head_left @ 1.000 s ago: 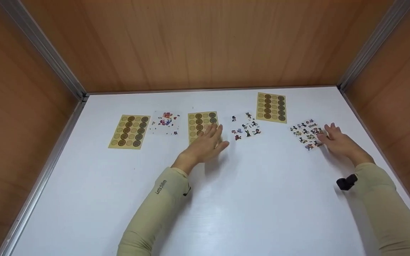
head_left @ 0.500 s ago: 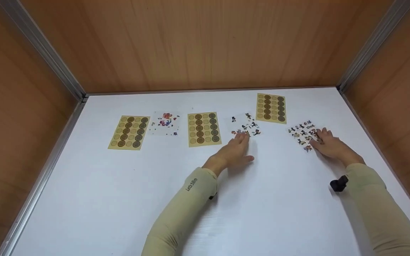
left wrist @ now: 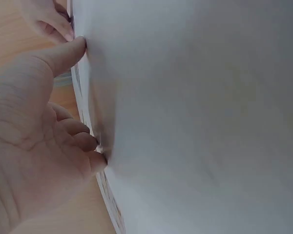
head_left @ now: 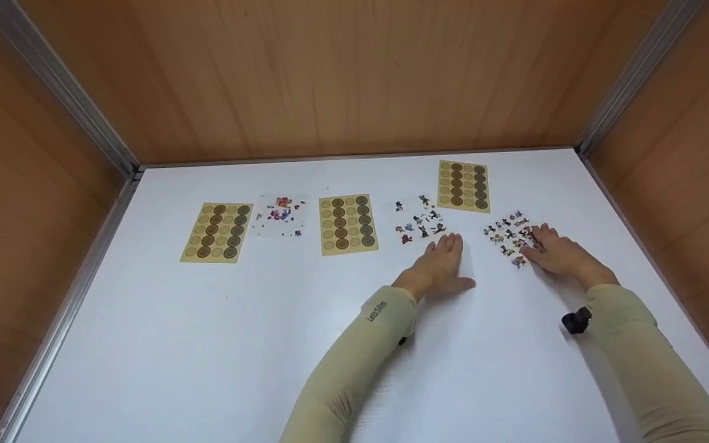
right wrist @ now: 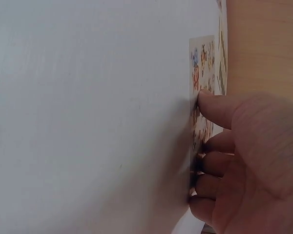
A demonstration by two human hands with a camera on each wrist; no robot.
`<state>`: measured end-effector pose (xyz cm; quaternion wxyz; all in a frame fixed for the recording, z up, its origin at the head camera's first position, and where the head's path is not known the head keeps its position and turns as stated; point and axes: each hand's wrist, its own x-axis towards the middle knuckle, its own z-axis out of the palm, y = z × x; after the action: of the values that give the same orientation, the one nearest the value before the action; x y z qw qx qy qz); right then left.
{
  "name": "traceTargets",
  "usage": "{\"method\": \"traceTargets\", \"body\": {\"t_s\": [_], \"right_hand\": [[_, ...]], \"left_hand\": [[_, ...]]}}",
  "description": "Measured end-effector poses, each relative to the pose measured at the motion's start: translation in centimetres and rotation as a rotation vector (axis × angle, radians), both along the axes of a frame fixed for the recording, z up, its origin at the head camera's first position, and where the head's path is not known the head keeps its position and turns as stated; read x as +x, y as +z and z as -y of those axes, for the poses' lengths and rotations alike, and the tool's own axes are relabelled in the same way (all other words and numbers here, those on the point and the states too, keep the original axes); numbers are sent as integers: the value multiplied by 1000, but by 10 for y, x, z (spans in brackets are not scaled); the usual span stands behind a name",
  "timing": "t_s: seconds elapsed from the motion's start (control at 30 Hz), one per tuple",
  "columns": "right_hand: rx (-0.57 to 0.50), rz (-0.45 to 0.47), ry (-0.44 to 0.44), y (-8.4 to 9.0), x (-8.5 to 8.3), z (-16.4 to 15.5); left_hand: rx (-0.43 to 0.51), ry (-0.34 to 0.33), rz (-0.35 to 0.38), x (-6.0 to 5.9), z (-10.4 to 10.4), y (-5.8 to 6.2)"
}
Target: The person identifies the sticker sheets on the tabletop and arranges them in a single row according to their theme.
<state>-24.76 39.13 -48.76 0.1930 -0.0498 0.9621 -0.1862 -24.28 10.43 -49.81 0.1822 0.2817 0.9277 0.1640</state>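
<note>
Since the earliest frame, the left hand [head_left: 437, 269] has moved rightward from the middle coin sheet [head_left: 348, 224]; the right hand [head_left: 560, 255] and the right figure sheet [head_left: 502, 235] have shifted slightly left.

Left hand: four fingers extended side by side, thumb spread apart, nothing gripped. Fingertips are located just beside the near right corner of the center figure sheet [head_left: 419, 220]; contact with that corner cannot be determined.

Right hand: thumb and fingers apart, thumb tip resting on the right figure sheet, fingertips along its right side. The sheet lies flat on the white table [head_left: 207, 344], to the right of the left hand.

Remaining sheets: the left coin sheet [head_left: 217, 232] lies just beside the left figure sheet [head_left: 280, 212]. The far coin sheet [head_left: 464, 186] lies behind and between the center and right figure sheets, near the wooden back wall [head_left: 354, 80].
</note>
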Motion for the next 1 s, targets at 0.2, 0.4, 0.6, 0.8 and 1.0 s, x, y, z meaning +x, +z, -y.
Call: {"method": "traceTargets", "body": {"t_s": [0.2,0.4,0.6,0.8,1.0], "right_hand": [[40,-26,18,-1,5,9],[64,-65,55,2,8,23],[60,-83,81,1,8,27],[61,-93,69,1,8,25],[63,-132,65,0,8,26]], "left_hand": [[-70,20,-58,2,-25,-4],[-120,39,-114,3,-41,-3],[-125,84,-117,1,-46,0],[-100,116,-102,0,-47,2],[78,192,62,-5,-42,6]]}}
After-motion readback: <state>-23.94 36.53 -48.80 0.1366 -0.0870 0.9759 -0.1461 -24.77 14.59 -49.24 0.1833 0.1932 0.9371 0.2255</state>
